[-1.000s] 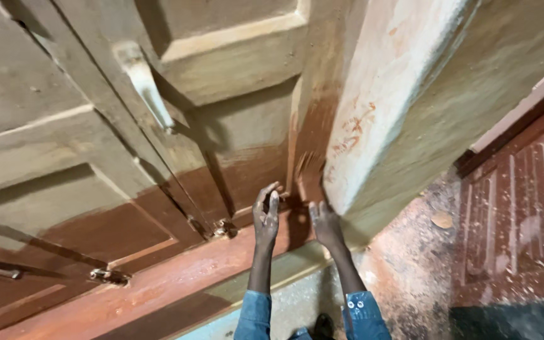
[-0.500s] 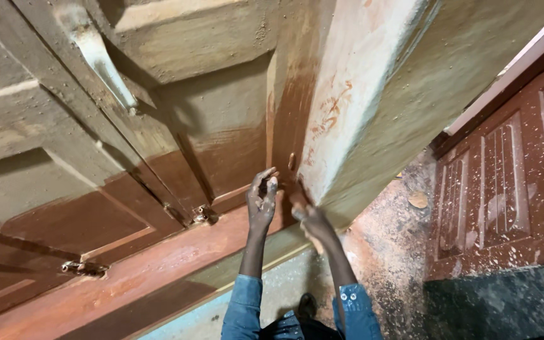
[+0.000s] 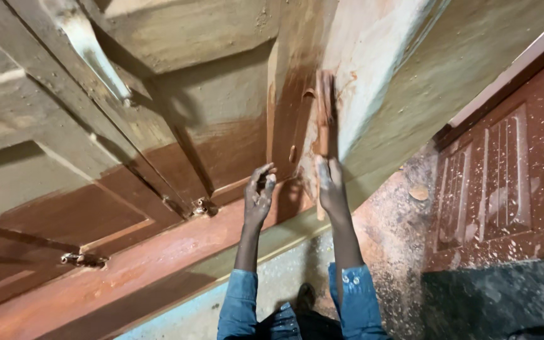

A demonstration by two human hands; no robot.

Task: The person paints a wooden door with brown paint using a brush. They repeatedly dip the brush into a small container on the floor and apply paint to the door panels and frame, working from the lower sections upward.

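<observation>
While your right hand (image 3: 332, 186) presses a reddish-brown stained wooden-handled brush (image 3: 324, 119) against the door's edge, its fingers are wrapped shut around the lower handle, the brush head reaching up above your knuckles along the pale door frame (image 3: 373, 69). Your left hand (image 3: 258, 195) hovers just beside it, fingers loosely curled and apart, gripping nothing, close to the brown-stained panelled wooden door (image 3: 221, 145). Both hands are smeared with stain.

That brush looks light and stiff in the handle, soft at the head, and with wet stain on it and on your skin, likely slippery. The grip low on the handle looks the sound place to hold it, clear of the loaded bristles.

Below your left wrist sits a small metal bolt fitting (image 3: 201, 206) on the door rail. Off beyond your right forearm, a carved reddish wooden panel (image 3: 505, 182) lies on the sawdust-strewn floor (image 3: 398, 252).
</observation>
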